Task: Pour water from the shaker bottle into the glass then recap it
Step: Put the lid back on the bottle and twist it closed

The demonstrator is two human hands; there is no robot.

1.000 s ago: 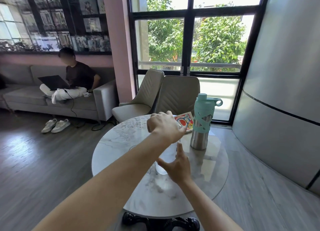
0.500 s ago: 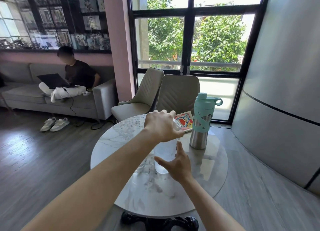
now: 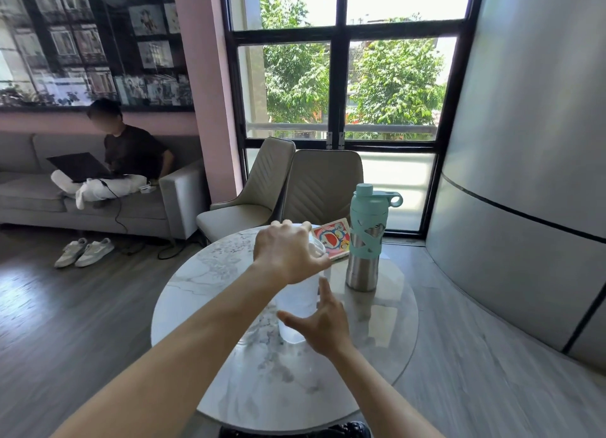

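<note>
My left hand (image 3: 288, 254) clamps the glass (image 3: 300, 301) rim, seemingly; right hand (image 3: 323, 327) spread open beside it, bottle (image 3: 365, 240) near the tabletop (image 3: 203, 293) edge.

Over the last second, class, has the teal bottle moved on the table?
No. The bottle stands upright in the same spot beside the card on the table.

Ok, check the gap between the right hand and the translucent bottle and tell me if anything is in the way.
Nothing visible is. The right hand is open right beside the lower part of the translucent bottle, with no object between them. The left hand grips its top. The steel bottle stands off to the right, clear of that gap.
</note>
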